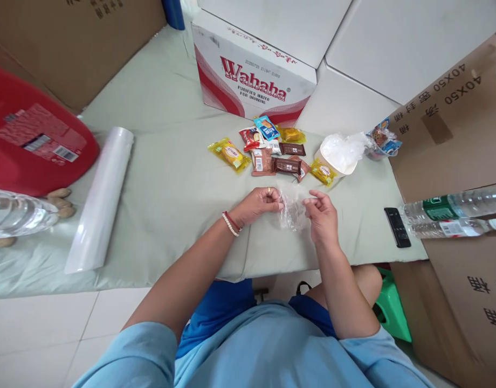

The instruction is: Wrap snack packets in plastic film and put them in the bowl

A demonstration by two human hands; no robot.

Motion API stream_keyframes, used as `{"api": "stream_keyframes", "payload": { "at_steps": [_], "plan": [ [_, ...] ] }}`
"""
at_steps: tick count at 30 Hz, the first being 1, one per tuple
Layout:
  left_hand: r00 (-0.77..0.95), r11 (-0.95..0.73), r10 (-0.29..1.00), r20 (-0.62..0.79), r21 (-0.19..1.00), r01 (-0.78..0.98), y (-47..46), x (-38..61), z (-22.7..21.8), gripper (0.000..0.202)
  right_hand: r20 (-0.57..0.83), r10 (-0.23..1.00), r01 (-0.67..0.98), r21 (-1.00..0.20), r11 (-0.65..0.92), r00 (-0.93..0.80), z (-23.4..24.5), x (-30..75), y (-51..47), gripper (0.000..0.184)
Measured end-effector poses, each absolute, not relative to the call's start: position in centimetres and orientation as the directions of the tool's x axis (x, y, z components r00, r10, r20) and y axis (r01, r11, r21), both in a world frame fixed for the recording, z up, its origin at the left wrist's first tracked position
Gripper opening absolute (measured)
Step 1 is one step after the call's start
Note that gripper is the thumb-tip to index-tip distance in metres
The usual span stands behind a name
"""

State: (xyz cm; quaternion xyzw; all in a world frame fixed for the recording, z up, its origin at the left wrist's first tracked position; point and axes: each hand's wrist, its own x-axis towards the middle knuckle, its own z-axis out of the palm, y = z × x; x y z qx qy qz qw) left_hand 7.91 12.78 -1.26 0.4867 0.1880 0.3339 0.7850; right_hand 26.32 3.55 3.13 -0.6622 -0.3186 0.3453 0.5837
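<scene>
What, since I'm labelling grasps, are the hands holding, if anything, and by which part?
Thin clear plastic, by opposite sides: the left hand pinches its left edge, the right hand its upper right edge.

Shirt (pixel 264 347) is a plain light blue, kinda loose looking from where I'm standing, filling the bottom of the frame, with short sleeves (pixel 137 342) in the same blue. The shorts (pixel 218 307) are a way deeper blue, lower middle. Around centre frame, the left hand (pixel 258 206) has a gold-coloured ring (pixel 268 190), plus whitish beads (pixel 231 226) and a thin red band (pixel 232 220) at the wrist.
</scene>
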Motion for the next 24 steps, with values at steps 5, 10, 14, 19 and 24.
{"api": "stream_keyframes", "payload": {
  "at_steps": [5, 10, 14, 19, 24],
  "plan": [
    [0.674, 0.306, 0.738, 0.028, 0.876, -0.372, 13.2, 7.6, -1.1, 0.044, -0.055, 0.796, -0.075, -0.997, -0.012, 0.603, 5.9, 28.9, 1.5, 0.044],
    [0.628, 0.333, 0.777, -0.046, 0.877, -0.347, 13.1, 7.8, -1.3, 0.05, 0.096, 0.784, 0.067, -0.995, 0.069, 0.613, 8.0, 30.0, -0.4, 0.036],
    [0.696, 0.391, 0.713, -0.08, 0.869, -0.301, 12.6, 7.7, -0.8, 0.056, 0.475, 0.772, 0.627, -0.768, 0.13, 0.422, 9.0, 28.3, -0.5, 0.015],
    [0.81, 0.528, 0.573, -0.127, 0.812, -0.247, 11.5, 8.2, -0.9, 0.065, 0.399, 0.917, 0.881, -0.429, 0.198, -0.012, 5.4, 23.5, 1.2, 0.027],
    [0.697, 0.491, 0.686, -0.208, 0.84, -0.232, 11.5, 9.0, -1.6, 0.061, 0.203, 0.969, 0.843, -0.491, 0.222, -0.137, 3.2, 21.0, 0.3, 0.027]
  ]
}}
